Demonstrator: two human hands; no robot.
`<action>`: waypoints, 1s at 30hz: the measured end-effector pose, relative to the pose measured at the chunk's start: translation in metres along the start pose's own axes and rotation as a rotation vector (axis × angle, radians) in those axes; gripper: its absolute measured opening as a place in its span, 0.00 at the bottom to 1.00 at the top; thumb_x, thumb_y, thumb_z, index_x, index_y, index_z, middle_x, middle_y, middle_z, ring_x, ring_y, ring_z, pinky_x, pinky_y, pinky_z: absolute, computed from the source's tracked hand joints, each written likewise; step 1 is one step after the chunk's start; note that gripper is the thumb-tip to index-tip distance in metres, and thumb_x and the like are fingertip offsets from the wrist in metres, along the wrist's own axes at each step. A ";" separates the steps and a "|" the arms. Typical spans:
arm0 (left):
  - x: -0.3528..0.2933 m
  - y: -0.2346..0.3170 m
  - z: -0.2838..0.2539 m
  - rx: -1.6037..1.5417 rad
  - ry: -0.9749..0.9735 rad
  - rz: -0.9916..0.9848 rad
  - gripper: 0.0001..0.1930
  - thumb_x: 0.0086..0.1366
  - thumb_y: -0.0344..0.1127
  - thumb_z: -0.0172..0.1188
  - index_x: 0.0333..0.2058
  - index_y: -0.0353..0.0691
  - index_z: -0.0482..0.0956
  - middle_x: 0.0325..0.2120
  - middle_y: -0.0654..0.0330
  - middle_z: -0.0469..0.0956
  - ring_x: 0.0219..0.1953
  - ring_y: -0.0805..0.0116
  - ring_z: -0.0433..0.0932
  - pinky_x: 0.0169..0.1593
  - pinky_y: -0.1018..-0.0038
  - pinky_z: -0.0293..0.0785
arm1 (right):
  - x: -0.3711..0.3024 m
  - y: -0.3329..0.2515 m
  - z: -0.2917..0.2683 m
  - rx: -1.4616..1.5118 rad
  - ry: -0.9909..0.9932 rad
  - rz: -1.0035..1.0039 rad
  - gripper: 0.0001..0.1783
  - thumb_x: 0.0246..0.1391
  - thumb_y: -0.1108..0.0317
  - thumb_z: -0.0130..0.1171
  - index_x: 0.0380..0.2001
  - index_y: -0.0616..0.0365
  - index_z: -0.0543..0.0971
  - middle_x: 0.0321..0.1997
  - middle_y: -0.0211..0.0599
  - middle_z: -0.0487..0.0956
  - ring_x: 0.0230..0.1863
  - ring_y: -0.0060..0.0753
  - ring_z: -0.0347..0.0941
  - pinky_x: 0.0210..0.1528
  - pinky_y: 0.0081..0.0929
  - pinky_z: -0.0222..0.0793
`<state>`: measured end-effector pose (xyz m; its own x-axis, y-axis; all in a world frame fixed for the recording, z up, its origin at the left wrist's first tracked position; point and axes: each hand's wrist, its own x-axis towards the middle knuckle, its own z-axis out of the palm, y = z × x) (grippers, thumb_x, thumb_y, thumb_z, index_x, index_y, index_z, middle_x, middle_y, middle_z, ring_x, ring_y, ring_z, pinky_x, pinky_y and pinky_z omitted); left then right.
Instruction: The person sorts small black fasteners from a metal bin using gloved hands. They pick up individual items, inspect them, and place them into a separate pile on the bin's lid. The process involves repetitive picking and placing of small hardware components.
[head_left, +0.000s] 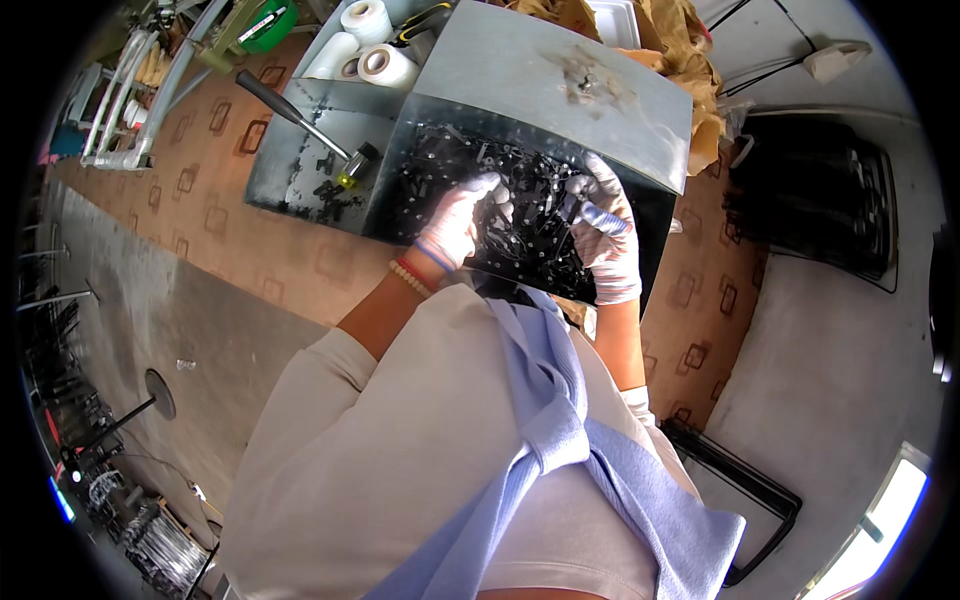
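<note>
So from where I'm standing, both hands are over a sheet-metal bin (pixel 405 125) full of small black pieces (pixel 535 235), glossy little bits and flat strips all jumbled up, with loads of bright glints. The pieces lie right under the hands and fill the space between them. The left hand (pixel 462 220), in a thin whitish glove with greyish fingertips, has its fingers curled in toward the thumb; can't tell if anything's pinched there, too small and glary. The right hand (pixel 607 235) has one finger stretched long and the others bent, a bluish band round one of them, and honestly I can't tell if it's gripping a piece either. Just behind the left glove there's a beaded bracelet (pixel 412 276), round pale beads plus a red strand. Beyond both hands a smooth grey metal panel (pixel 540 75) slants over the far part of the bin, with a rusty-looking smudge on it. Off to the left of the left hand, a hammer (pixel 308 127) with a dark grip and shiny shaft leans across a scuffed metal tray (pixel 275 165), and past that sit fat white rolls (pixel 388 68). Crumpled brown paper (pixel 690 65) bunches up beyond the right hand, all creases.
</note>
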<state>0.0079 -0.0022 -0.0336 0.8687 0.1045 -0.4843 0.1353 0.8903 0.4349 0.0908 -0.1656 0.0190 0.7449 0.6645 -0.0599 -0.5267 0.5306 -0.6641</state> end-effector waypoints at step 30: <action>-0.005 0.002 0.008 0.172 -0.065 -0.078 0.14 0.58 0.39 0.48 0.36 0.35 0.72 0.21 0.63 0.70 0.23 0.70 0.71 0.28 0.77 0.70 | 0.002 0.032 -0.009 -0.190 0.363 0.002 0.10 0.49 0.60 0.53 0.31 0.54 0.75 0.25 0.25 0.74 0.26 0.18 0.69 0.30 0.20 0.66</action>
<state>0.0079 -0.0045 -0.0246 0.8807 0.0038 -0.4737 0.2783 0.8051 0.5238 0.0792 -0.1517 -0.0093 0.8580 0.4187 -0.2974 -0.4684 0.4007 -0.7874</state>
